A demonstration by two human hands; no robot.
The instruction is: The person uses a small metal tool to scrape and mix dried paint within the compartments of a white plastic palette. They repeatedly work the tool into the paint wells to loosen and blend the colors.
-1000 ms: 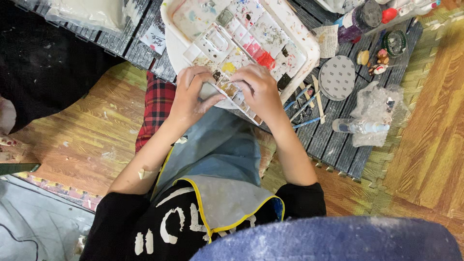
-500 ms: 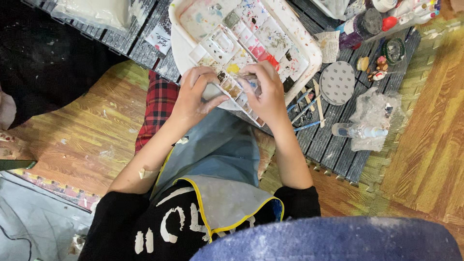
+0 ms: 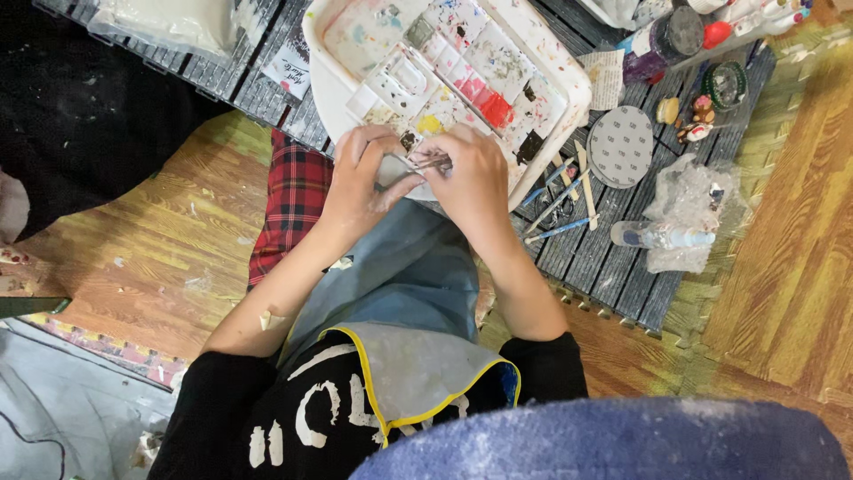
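My left hand [image 3: 360, 182] and my right hand [image 3: 471, 178] meet over the near edge of a white paint palette [image 3: 542, 62] stained with many colours. Between the fingertips of both hands is a thin metal tool [image 3: 425, 163], small and partly hidden. The left hand also seems to cup a small pale piece against its palm; I cannot tell what it is. Both hands hover above my lap, which a grey-blue apron [image 3: 400, 284] covers.
The palette rests on a dark slatted mat [image 3: 613, 258]. Right of it lie several thin brushes [image 3: 560, 204], a round grey disc [image 3: 622, 147], a crumpled clear plastic bag [image 3: 689, 209], small figurines [image 3: 697, 116] and paint jars [image 3: 662, 40]. Red plaid cloth [image 3: 289, 200] lies at left on wood-pattern floor.
Both hands have drawn closer together and slightly toward me, off the palette wells. The thin metal tool now shows between the fingertips.
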